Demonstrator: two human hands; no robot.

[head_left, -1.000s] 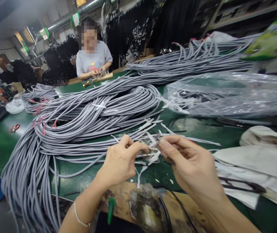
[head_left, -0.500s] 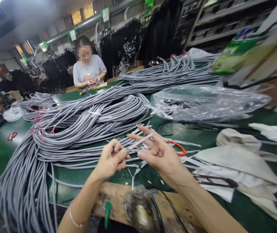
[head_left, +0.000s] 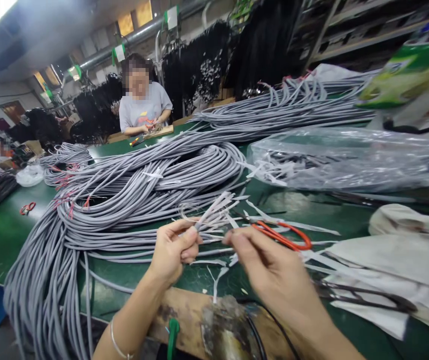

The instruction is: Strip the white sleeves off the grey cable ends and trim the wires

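My left hand (head_left: 176, 243) pinches the end of a grey cable, and whitish strands (head_left: 218, 207) fan out above its fingertips. Just to the right is my right hand (head_left: 263, 255), its thumb and fingers pressed together near those strands; whatever it grips is too small and blurred to name. Orange-handled scissors (head_left: 297, 237) lie behind the right hand, among white strips. Several long grey cables (head_left: 124, 200) are looped and bundled on the green table (head_left: 101, 298) at the left and centre.
A clear plastic bag (head_left: 334, 160) lies at the right. Nearer are pale cloths (head_left: 383, 265) and dark scissors (head_left: 372, 295). A wooden board (head_left: 184, 310) with a lumpy fixture sits at the front edge. Across the table, a person (head_left: 144, 107) handles small parts.
My right hand has closed its spread fingers and come lower beside the strands. The strands above my left hand now fan out visibly. The camera view has shifted.
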